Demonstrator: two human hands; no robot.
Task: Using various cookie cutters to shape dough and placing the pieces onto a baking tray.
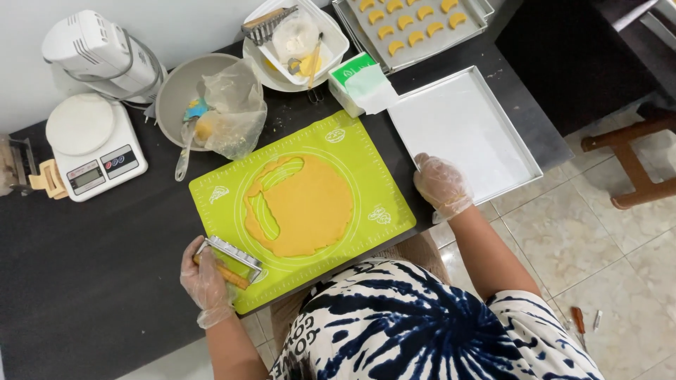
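Gloved left hand (205, 279) at the near edge of the green mat (366, 176), fingers clamped on a metal cutter (229, 255) with a strip of dough. Rolled yellow dough sheet (310, 204) lies mid-mat. Gloved right hand (441, 185), fingers curled together, rests on the empty tray's (465, 130) near corner. Green-and-white carton (355, 81) stands behind the mat.
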